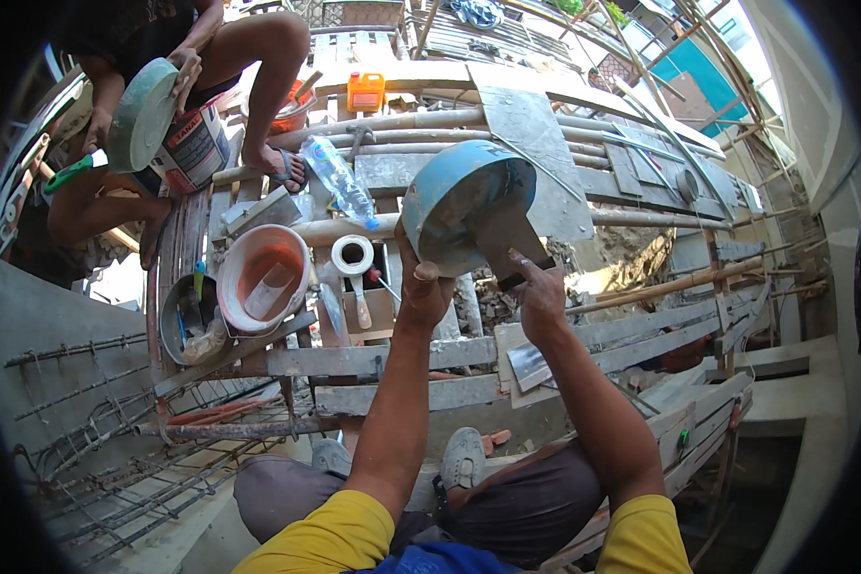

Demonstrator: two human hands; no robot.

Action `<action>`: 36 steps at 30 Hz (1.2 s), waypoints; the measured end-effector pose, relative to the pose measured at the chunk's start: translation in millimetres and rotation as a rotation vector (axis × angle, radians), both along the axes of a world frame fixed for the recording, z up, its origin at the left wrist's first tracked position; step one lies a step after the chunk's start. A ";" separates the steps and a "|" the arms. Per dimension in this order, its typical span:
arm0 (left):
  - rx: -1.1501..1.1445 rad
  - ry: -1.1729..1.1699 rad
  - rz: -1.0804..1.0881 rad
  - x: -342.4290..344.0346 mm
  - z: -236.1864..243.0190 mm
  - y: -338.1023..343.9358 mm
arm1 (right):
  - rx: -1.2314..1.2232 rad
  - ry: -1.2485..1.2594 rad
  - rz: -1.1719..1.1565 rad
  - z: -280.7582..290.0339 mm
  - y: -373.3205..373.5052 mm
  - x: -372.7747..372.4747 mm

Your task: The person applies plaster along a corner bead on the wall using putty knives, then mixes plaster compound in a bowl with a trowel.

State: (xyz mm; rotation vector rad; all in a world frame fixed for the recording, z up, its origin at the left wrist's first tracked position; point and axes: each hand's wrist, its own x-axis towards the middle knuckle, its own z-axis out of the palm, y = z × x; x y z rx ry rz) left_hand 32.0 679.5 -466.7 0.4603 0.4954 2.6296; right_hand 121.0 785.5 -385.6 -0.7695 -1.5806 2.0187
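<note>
Bucket (454, 206), blue, round, tilted on its side with the base turned toward the camera and the open mouth facing away; the outer wall is streaked with grey dried mortar and the base shows a pale worn patch. It is held up in the air above the wooden scaffold planks (373, 359), at the centre of the view. Left hand (423, 287) is closed on the lower rim of the bucket, thumb on the near side, supporting it from below. Right hand (542, 297) is closed around the dark handle of a flat steel trowel (507, 244), whose blade lies against the lower right part of the bucket wall. Below the hands, a second trowel blade (528, 364) rests on the planks. To the left of the bucket stand an orange-and-white pail (263, 277), a grey tub (189, 320) holding small tools, a roll of white tape (353, 254) and a clear plastic bottle (340, 180). An orange jerrycan (365, 92) stands farther back. At upper left another person crouches, holding a green round lid (142, 115) over a paint can (193, 148).
</note>
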 end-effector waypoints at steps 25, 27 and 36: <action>-0.280 0.142 0.205 0.4 7.8 -1.1 | 0.944 -0.170 0.265 -13.1 -19.9 1.0; -0.295 0.140 0.215 3.5 5.0 0.7 | 0.851 -0.287 0.310 -9.3 -27.2 1.2; -0.504 0.122 0.505 -17.1 -15.9 -5.4 | -0.190 -0.060 0.335 -18.7 12.2 8.5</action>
